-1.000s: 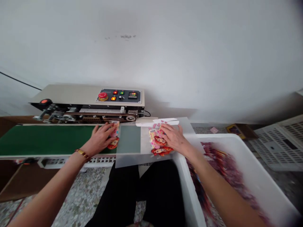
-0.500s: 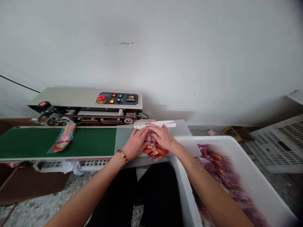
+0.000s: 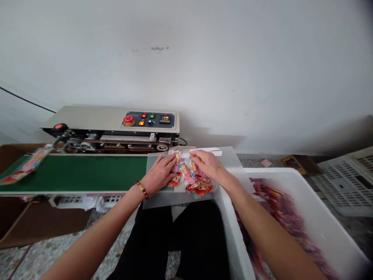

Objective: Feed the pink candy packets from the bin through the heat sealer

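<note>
Several colourful packets (image 3: 192, 179) with red cartoon faces lie fanned out on a translucent sheet (image 3: 163, 196) at the right end of a green conveyor belt (image 3: 78, 173). My left hand (image 3: 159, 175) lies flat on the leftmost packet, fingers stretched out. My right hand (image 3: 208, 165) rests flat on the top ends of the other packets, fingers spread. Another packet (image 3: 25, 166) rides on the belt at its far left end. Behind the belt stands the sealing machine (image 3: 113, 126) with a red button and lit controls.
A large white tub (image 3: 317, 216) holding many more packets stands at my right. White slatted crates (image 3: 346, 182) lie on the floor at the far right. A white wall rises right behind the machine. My black-clad legs are under the sheet's front edge.
The packet on the belt has travelled from near the sheet to the belt's far left end. My left hand came back to the pile and drew one packet leftward; my right hand stayed on the pile.
</note>
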{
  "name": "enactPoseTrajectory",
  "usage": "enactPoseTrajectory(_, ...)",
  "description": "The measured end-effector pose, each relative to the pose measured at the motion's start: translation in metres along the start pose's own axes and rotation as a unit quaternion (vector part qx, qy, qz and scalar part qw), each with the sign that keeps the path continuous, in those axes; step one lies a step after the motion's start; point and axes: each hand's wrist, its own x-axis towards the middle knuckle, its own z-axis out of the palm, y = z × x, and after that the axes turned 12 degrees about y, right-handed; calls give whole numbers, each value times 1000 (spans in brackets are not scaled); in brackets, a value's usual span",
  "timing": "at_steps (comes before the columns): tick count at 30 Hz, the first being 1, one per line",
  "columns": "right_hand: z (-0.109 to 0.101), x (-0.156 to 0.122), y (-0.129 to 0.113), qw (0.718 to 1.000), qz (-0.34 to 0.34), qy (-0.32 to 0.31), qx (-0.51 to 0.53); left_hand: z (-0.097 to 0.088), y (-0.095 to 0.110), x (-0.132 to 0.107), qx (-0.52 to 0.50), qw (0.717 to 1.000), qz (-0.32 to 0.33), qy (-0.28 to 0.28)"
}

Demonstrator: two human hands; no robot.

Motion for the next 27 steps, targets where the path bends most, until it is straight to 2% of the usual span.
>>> enactPoseTrajectory(5,21,49,-19,998,2,-46,-30,8,0,-2,16,1000,5,16)
enactPoseTrajectory(9,29,63,-16,995,20,-89,-36,11,-2,-2,12,1000,7,20)
enactPoseTrajectory(11,30,63,-15,995,31,-88,-23,10,-2,-2,10,1000,7,19)
enactPoseTrajectory(16,15,49,-11,997,50,-50,-11,-2,-6,-5,20,1000,3,8)
enactPoseTrajectory(21,-15,10,7,997,36,-11,-62,-23,-26,-22,37,999,-35,0)
enactPoseTrajectory(24,-24,-12,12,995,-19,-23,-92,-39,-52,-41,49,996,-74,-11)
enactPoseTrajectory(27,-22,-22,6,988,-101,-57,-104,-56,-77,-59,66,992,-104,-15)
